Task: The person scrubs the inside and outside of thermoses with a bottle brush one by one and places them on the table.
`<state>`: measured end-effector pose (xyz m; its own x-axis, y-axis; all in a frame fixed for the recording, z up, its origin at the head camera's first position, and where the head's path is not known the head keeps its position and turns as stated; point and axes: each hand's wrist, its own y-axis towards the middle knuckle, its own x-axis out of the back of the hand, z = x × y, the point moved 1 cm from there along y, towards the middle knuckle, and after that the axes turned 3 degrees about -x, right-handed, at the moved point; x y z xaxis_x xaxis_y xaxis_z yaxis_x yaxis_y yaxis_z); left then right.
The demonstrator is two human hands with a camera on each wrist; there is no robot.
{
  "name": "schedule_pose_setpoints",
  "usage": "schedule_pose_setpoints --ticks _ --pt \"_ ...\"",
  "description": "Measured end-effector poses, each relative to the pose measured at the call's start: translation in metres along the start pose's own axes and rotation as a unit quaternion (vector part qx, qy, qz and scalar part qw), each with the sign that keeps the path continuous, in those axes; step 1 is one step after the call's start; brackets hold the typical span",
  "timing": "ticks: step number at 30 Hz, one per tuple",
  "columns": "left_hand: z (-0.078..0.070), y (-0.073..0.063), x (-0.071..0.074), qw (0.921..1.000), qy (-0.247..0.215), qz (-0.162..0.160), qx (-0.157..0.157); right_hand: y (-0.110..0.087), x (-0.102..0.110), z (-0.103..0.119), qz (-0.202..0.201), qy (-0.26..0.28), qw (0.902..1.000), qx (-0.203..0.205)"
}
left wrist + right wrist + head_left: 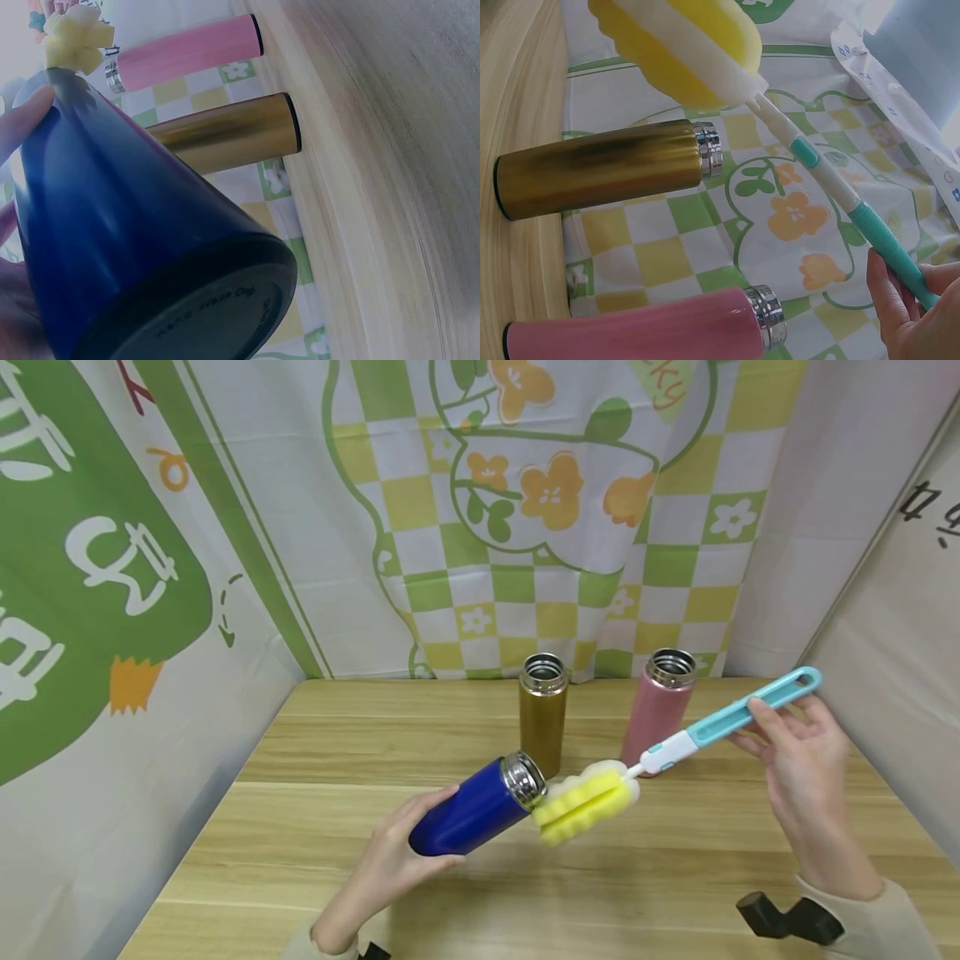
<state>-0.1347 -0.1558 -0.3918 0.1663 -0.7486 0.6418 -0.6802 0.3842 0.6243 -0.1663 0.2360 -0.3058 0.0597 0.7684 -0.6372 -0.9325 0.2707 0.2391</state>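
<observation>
My left hand point(401, 852) grips a blue thermos flask point(472, 810) round its lower body, tilted with its steel mouth up and to the right. The flask's dark base faces the left wrist view. In my right hand point(806, 760) is a bottle brush point(720, 724), pinched by its turquoise handle between thumb and fingers. Its yellow and white sponge head point(585, 806) points down-left, right at the flask's mouth, outside it. Behind these stand a gold flask point(543, 718) and a pink flask point(657, 710), both upright without lids.
The wooden table point(337, 735) backs onto a hanging cloth point(480, 610) with green and yellow checks and orange flowers. Printed cloth point(247, 610) also walls the left side, and a pale sheet point(892, 635) the right. A black wrist mount point(791, 920) sits on the right sleeve.
</observation>
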Motion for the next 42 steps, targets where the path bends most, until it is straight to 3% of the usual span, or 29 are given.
schedule_pose_setpoints --ticks 12,19,22,26,29,37,42 --pt "0.0 0.0 -0.002 0.9995 -0.002 0.015 0.029 0.001 0.0 -0.004 -0.019 0.01 0.9995 0.022" --pt "0.001 -0.001 -0.005 0.9939 -0.069 0.018 0.084 0.005 0.005 -0.004 -0.04 0.031 0.9984 0.024" --pt "0.001 -0.002 -0.007 0.9848 -0.113 0.025 0.129 0.007 0.009 -0.004 -0.035 0.037 0.9986 0.016" --pt "0.001 -0.002 -0.009 0.966 -0.159 0.032 0.201 0.01 0.015 -0.004 -0.01 0.06 0.9981 0.002" --pt "0.001 -0.001 -0.011 0.9531 -0.187 0.038 0.235 0.011 0.018 -0.003 0.013 0.073 0.9972 -0.004" --pt "0.003 0.003 -0.021 0.9269 -0.266 0.053 0.26 0.013 0.02 -0.001 0.037 0.077 0.9961 -0.019" --pt "0.005 0.005 -0.031 0.9137 -0.31 0.04 0.26 0.014 0.02 0.0 0.041 0.078 0.9957 -0.029"
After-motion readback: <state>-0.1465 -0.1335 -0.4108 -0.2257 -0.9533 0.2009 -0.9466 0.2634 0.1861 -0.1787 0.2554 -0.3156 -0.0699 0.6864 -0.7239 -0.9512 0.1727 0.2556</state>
